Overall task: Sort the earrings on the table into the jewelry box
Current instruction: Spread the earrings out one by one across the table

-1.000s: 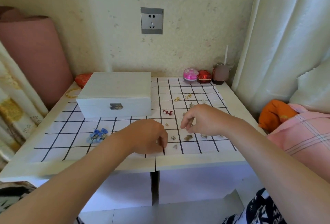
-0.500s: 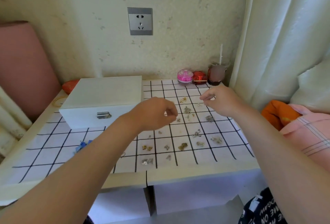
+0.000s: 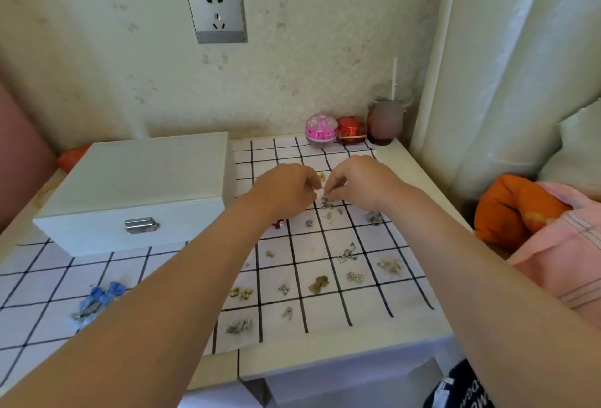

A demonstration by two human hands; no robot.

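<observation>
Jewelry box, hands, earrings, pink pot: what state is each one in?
jewelry box, lid shut.
left hand, fingers curled; hold too small to tell.
right hand, fingers pinching a silver earring.
earrings, loose on the checked cloth.
pink pot, lid on.

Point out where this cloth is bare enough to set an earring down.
Free: the squares between the front of the jewelry box and the blue bow earrings; the back strip between the box and the pink container. Crowded: the right half of the cloth, with earrings in most squares down to the front edge.
</observation>
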